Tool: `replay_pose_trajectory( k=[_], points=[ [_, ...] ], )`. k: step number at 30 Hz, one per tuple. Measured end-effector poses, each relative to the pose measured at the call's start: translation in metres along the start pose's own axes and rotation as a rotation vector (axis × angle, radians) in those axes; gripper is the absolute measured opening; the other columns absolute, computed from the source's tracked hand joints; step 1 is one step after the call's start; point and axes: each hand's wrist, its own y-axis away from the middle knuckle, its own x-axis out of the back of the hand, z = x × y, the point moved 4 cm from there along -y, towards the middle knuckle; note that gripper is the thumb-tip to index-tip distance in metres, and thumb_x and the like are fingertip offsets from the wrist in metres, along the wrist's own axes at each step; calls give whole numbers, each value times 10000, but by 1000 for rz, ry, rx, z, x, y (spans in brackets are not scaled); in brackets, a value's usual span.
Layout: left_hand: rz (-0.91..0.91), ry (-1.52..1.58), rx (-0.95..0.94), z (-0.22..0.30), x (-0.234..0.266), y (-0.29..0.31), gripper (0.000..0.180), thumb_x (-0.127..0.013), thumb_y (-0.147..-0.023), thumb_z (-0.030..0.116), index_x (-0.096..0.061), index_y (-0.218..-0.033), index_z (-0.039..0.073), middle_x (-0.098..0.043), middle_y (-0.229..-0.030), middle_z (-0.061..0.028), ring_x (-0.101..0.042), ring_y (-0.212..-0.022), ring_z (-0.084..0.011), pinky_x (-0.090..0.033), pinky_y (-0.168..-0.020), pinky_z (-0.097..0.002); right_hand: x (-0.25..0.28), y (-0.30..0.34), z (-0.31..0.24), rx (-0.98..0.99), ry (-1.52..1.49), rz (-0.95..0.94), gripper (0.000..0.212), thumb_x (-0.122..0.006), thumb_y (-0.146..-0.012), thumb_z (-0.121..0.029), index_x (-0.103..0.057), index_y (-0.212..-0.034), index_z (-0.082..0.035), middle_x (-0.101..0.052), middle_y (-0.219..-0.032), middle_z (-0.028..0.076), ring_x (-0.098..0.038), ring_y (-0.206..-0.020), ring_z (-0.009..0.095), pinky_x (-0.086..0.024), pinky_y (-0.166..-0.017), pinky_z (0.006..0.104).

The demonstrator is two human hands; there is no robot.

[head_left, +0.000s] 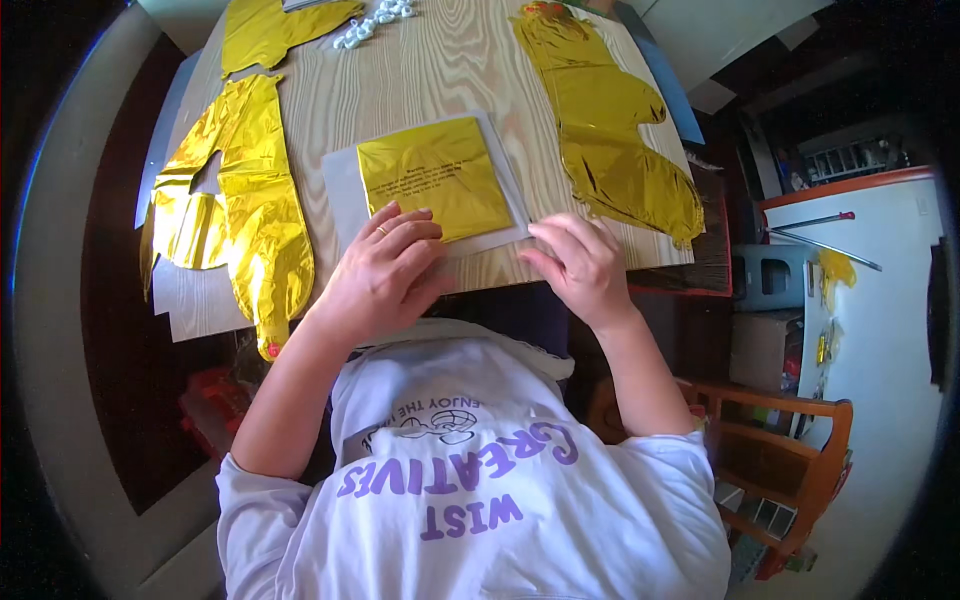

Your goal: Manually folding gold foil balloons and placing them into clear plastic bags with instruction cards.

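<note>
A clear plastic bag [342, 178] lies flat on the table in front of me, with a folded gold foil balloon [470, 195] inside it. Dark print runs across the bag's upper face. Over the bag's near left part rests my left hand [385, 265], its fingers loosely bent and their tips on the bag; the underside of that hand is hidden. At the near right corner, my right hand [578, 262] pinches the bag's edge between thumb and fingers.
Unfolded gold foil balloons lie left [255, 190] and right [610, 130] on the wood-grain table [440, 70]. Small white spools [375, 22] are heaped at the far edge. A wooden chair [770, 450] stands at my right, near a grey-blue plastic stool [768, 278].
</note>
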Motion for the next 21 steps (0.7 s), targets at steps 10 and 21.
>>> replay_pose_trajectory(
  k=[10,21],
  points=[
    [-120,207,-144,12,-27,-19,282,-697,-821,60,-664,-1101,58,-634,-1245,-129,-555,-1272,-338,-381,-1127,-556,21,25,-6,20,-83,-156,278,-820,-746,-140,-702,-992,-85,-623,-991,34,-596,-832,257,-480,-790,378],
    [-179,300,-116,18,-29,-13,346,-665,-815,36,-663,-1161,36,-657,-1264,-120,-555,-1294,-341,-352,-1156,-563,20,26,-4,66,-17,-184,238,-783,-776,-73,-661,-980,-70,-575,-898,53,-601,-820,235,-462,-745,377]
  ],
)
